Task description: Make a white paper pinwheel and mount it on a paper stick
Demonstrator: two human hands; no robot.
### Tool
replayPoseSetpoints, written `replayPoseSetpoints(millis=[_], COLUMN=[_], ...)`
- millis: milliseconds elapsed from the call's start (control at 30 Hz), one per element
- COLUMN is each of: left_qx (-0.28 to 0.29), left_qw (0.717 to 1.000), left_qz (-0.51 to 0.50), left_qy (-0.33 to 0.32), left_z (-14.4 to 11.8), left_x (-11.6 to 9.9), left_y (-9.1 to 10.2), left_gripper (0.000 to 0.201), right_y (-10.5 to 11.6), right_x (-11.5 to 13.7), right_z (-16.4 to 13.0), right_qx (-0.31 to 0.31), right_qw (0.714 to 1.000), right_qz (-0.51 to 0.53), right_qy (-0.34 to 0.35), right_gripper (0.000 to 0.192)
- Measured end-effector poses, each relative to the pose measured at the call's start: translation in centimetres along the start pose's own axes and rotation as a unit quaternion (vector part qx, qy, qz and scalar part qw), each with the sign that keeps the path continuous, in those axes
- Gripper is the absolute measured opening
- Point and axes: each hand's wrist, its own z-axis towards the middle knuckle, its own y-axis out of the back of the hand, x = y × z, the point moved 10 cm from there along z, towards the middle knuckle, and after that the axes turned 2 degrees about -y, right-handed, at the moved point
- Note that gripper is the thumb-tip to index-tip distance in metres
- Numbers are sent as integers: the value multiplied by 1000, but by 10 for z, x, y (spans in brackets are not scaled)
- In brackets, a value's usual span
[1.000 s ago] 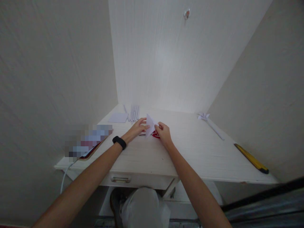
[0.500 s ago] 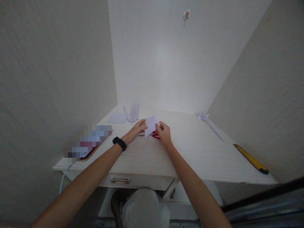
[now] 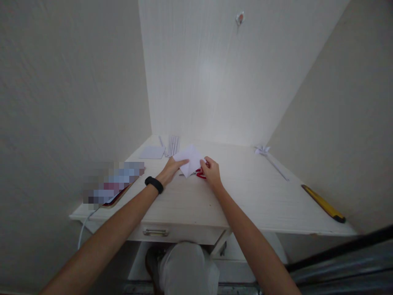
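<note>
The white paper sheet (image 3: 188,159) lies near the middle of the counter (image 3: 251,196), toward its far edge, directly between both hands. The left hand (image 3: 170,169) grasps its left corner; the right hand (image 3: 210,172) pinches its right side, so both are equally near. The sheet is thin, smooth, folded to a pointed shape, its long axis running left to right. Red scissors (image 3: 201,175) lie partly under it.
</note>
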Motion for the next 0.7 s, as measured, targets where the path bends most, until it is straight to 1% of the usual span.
replayPoseSetpoints(millis=[167, 367, 567, 700], left_qx=[-9, -10, -4, -11], left_qw=[1000, 1000, 1000, 1000], left_qz=[0, 0, 3, 10], left_qy=[-10, -18, -16, -14], left_z=[0, -2, -2, -1], left_x=[-4, -9, -8, -6], left_y=[1, 0, 0, 3], left_gripper=[44, 43, 42, 42], right_y=[-1, -4, -2, -2], right_x=[-1, -4, -2, 0], right_z=[0, 0, -2, -2], right_qx=[7, 13, 11, 15], right_qw=[1000, 1000, 1000, 1000], right_qz=[-6, 17, 6, 1], right_qy=[-2, -12, -7, 0], right_gripper=[29, 31, 30, 30])
